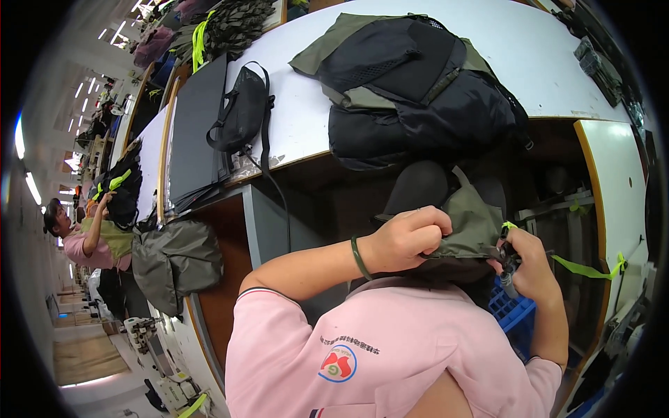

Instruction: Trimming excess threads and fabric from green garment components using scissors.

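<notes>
At frame centre, our left hand [408, 240] fingers clamp a limp olive-green fabric backpack [463, 223]; right hand [529, 268] fingers pinch its black buckle [507, 254], seemingly light, best gripped by seams.

Your right hand [531, 268] hides the small dark part it grips; the olive bag's [465, 226] underside is out of sight.

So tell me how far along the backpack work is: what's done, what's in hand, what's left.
Looks done: a black and olive-green fabric backpack lies closed on the white worktable.

In hand: the left hand grips another olive and black fabric bag piece, while the right hand holds a small black clip at its edge, near a neon-green strap.

Left: I can't tell how much; an olive-grey bundle hangs by the table's end.
</notes>
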The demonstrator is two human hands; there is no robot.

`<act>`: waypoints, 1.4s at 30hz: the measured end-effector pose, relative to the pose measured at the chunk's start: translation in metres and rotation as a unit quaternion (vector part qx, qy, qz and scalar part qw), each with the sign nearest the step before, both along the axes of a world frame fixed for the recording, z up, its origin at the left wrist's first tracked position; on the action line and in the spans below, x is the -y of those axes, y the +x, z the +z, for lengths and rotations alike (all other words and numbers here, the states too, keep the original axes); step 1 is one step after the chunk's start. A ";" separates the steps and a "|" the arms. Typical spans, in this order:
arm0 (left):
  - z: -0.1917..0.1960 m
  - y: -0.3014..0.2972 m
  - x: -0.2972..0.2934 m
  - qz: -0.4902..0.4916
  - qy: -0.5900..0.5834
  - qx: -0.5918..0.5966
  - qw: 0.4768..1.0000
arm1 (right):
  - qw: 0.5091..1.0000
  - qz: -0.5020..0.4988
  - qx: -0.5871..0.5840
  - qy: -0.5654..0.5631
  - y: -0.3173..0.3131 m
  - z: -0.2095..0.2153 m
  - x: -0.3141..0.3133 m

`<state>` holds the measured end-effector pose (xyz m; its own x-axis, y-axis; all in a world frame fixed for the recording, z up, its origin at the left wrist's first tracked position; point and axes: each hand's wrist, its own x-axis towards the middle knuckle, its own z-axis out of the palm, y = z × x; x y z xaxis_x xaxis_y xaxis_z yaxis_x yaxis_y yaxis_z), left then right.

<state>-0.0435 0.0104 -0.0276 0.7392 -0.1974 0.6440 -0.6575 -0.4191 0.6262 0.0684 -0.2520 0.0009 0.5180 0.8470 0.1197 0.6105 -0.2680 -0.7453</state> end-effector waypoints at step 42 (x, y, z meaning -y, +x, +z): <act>-0.010 0.000 -0.013 -0.067 0.068 0.083 0.992 | 0.982 -0.167 -0.026 0.085 -0.002 -0.022 -0.004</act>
